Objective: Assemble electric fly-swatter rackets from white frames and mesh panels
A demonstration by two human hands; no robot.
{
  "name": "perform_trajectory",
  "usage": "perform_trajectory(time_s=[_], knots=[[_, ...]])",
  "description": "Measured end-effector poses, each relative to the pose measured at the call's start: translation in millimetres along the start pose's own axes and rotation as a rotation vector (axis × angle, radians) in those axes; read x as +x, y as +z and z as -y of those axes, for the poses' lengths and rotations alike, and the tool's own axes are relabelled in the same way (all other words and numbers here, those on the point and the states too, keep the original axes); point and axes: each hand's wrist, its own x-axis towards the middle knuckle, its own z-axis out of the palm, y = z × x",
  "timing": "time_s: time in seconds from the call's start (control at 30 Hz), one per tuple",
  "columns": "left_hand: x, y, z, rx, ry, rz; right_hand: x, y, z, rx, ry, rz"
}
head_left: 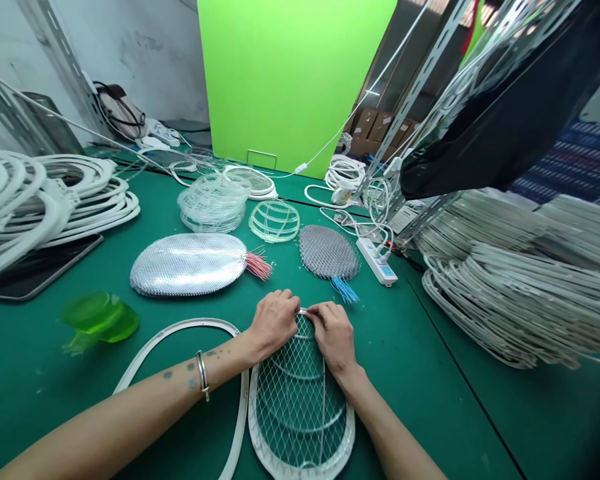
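Note:
An oval mesh frame with a white rim and diamond-pattern wire lies before me on the green table. My left hand pinches its far end from the left, fingers bent over the rim. From the right, my right hand grips the same end with thumb and index finger close together. Whether a small part sits between the fingertips is hidden. Curved pale ribs show under the mesh. A bare white oval ring rests beside the frame, partly beneath my left forearm.
Farther back lie a silver mesh stack with red wires, a grey mesh stack with blue wires, and clear plastic rings. White frames are piled at right, more rings at left. A power strip and green translucent lumps also lie here.

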Motion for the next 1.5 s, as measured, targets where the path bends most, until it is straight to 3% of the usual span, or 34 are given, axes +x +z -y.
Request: perform_trajectory(time_s=[0.23, 0.5, 0.7, 0.8, 1.0, 1.23, 1.5], knots=[[6, -3.6, -10, -0.005, 0.016, 0.039, 10, -5, -2, 0.049, 0.13, 0.058], [10, -7.3, 10, -0.163, -0.041, 0.119, 24, -6, -14, 0.151, 0.233, 0.168], [27, -7.1, 7, -0.188, -0.088, 0.197, 34, -1, -18, 0.11, 0.278, 0.243], [25, -10.2, 5, -0.187, -0.081, 0.188, 35, -5, -16, 0.134, 0.276, 0.265], [9, -8.6, 3, -0.185, -0.058, 0.111, 26, -13, -10, 0.169, 0.231, 0.197], [19, -7.4, 9, -0.222, -0.101, 0.128, 31, -8, -13, 0.169, 0.256, 0.231], [15, -5.8, 5, -0.224, -0.076, 0.109, 24, -3, -13, 0.184, 0.246, 0.153]])
